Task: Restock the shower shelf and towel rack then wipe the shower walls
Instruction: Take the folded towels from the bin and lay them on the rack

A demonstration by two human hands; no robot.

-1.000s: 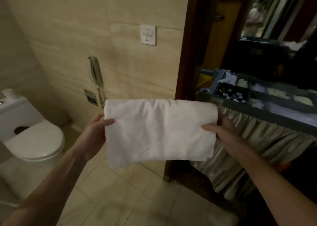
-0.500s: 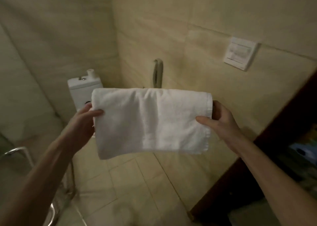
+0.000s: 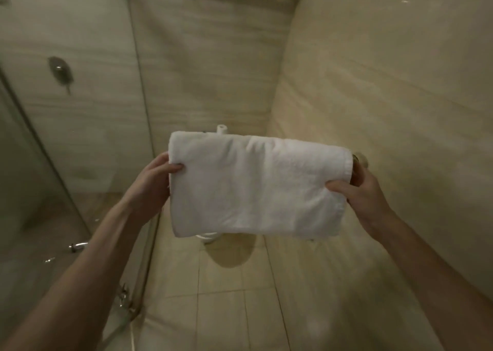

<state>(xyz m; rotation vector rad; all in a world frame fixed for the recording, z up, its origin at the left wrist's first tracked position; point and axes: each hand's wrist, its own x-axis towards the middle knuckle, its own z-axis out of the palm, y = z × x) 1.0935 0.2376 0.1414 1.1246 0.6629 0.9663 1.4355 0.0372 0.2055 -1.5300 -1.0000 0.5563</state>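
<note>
Folded white towel (image 3: 256,185) held out mid-air at frame centre, left hand (image 3: 153,182) pinching its 9 o'clock edge, right hand (image 3: 357,193) gripping the 3 o'clock edge. Not yet racked (rack not visible); shower glass (image 3: 66,137) at 9 o'clock, apparently unwiped.

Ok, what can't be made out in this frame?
Head view throughout.
The white fixture behind the folded white towel: mostly covered by it.
The metal piece beside the right hand: covered by towel and hand, unidentifiable.
The chrome wall fitting: blurred, behind the glass shower panel.
Fingers of the left hand: behind the towel.
</note>
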